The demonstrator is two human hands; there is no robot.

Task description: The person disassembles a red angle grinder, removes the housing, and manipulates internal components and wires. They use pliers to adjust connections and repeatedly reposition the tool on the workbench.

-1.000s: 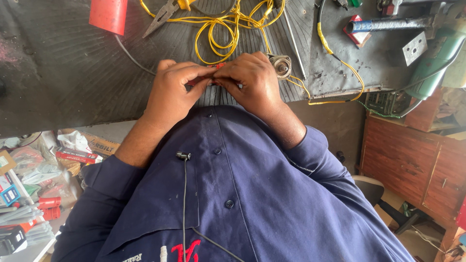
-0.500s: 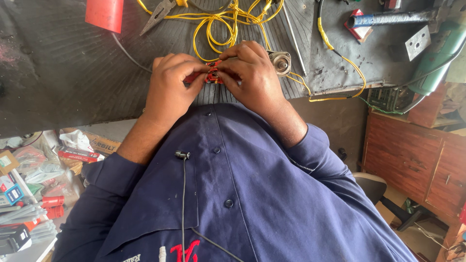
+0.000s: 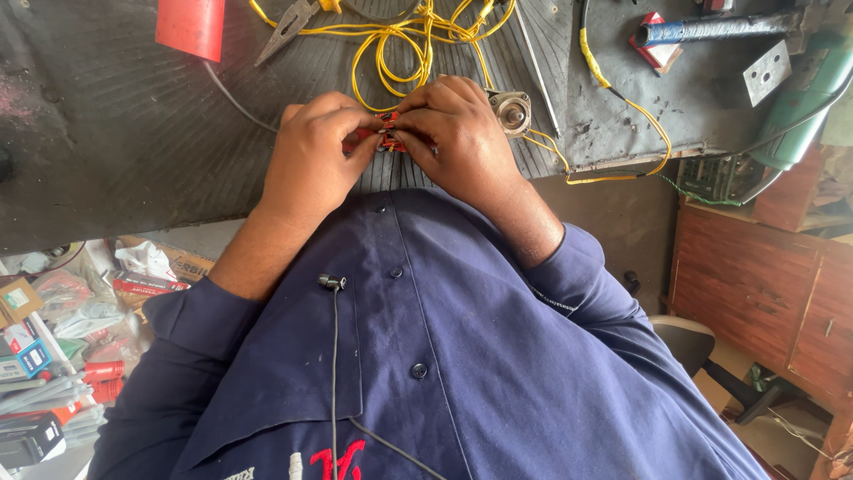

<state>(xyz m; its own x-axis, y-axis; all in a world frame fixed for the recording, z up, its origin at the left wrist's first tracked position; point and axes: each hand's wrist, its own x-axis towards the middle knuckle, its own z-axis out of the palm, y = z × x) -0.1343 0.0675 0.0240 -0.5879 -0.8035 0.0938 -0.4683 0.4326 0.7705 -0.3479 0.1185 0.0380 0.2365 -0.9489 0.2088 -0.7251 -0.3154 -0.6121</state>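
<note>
My left hand and my right hand meet at the near edge of a dark ribbed mat. Between their fingertips they pinch a small red part; both hands grip it, and most of it is hidden by the fingers. A tangle of yellow wire lies just beyond the hands and runs down toward them. A small round metal part sits right beside my right hand's knuckles.
Pliers and a red cup-shaped object lie at the mat's far side. A blue-handled tool and a grey plate rest on the right. Wooden cabinet at right; boxes and packets on the floor at left.
Both hands have shifted slightly; the red part now shows between the fingertips, where one second ago the fingers covered it.
</note>
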